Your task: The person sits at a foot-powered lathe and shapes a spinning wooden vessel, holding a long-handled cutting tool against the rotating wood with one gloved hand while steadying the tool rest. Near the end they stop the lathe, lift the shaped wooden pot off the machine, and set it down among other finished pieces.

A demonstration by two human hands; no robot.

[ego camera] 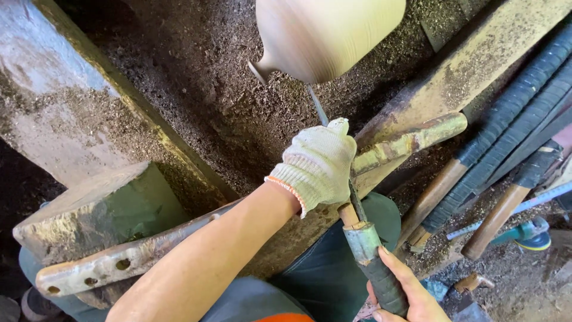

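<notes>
Both hands (317, 164) (411, 292) grip chisel (363, 238), tip near vase (328, 36).

I'm getting just one view, head-worn, looking steeply down and close over the gloved left hand (316, 164) and bare right hand (411, 295). It's facing forward past the turning tool (357, 229) toward the spinning wooden workpiece (328, 36) at the top edge.

A long metal chisel (351, 209) with tape-wrapped handle lay angled upward, its tip touching the blurred, pale wooden workpiece (328, 33) above.
</notes>
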